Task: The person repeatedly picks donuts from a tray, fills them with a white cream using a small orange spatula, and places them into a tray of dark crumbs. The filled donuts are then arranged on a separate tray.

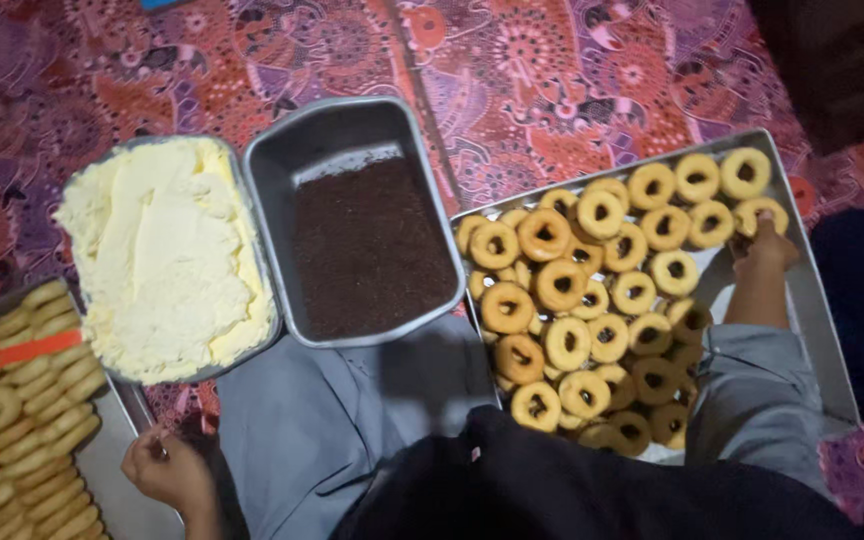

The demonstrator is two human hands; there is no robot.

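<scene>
A: Where is the right hand (767,248)?

B: Over the far right part of the big metal tray (824,300), fingers closed down around a ring doughnut (760,212) near the tray's far edge. How firm the hold is, I cannot tell.

A: And the rest of that tray?

B: A heap of golden ring doughnuts (582,300) fills its left and middle; the strip along its right edge is bare metal.

A: The left hand (164,468)?

B: Low at the near left, loosely curled, touching the right edge of a second tray (122,480). Whether it pinches anything, I cannot tell.

A: What does that tray hold?

B: Doughnuts stacked on edge in rows (12,420), with an orange strip (30,350) lying across them at the far end.

A: Between the two trays?

B: Two deep pans side by side on the patterned cloth (552,70). The left pan (237,170) is heaped with pale yellow cream (167,260); the right pan (352,125) holds dark chocolate sprinkles (367,250), its far end bare.
</scene>
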